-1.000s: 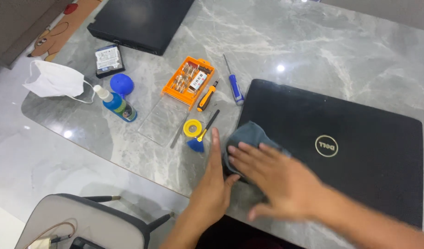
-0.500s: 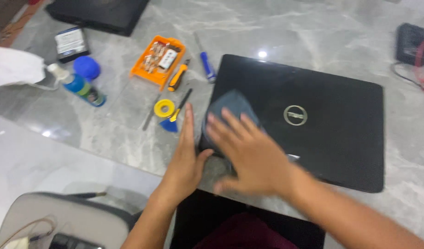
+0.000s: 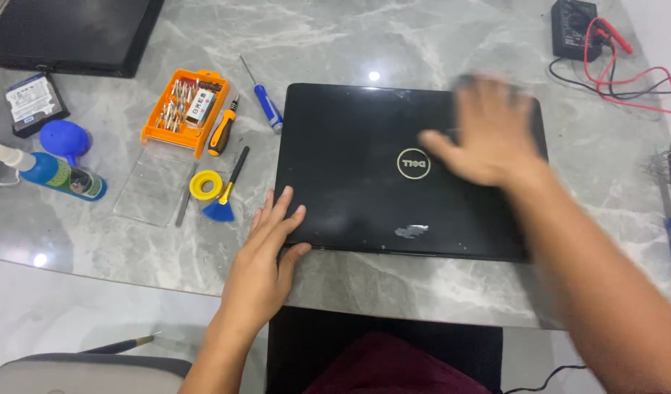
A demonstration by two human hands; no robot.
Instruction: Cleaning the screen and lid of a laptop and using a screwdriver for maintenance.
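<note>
Left hand [image 3: 266, 255] flat, fingers spread, pressing near left corner of closed black laptop [image 3: 365, 190] on grey marble tabletop [image 3: 437, 44]. Right hand [image 3: 489, 138] open, blurred, palm down on lid's far right part; cannot tell if anything under it. Yellow tape roll [image 3: 204, 184], blue brush [image 3: 220, 210], orange screwdriver kit [image 3: 184, 109] left of laptop.
</note>
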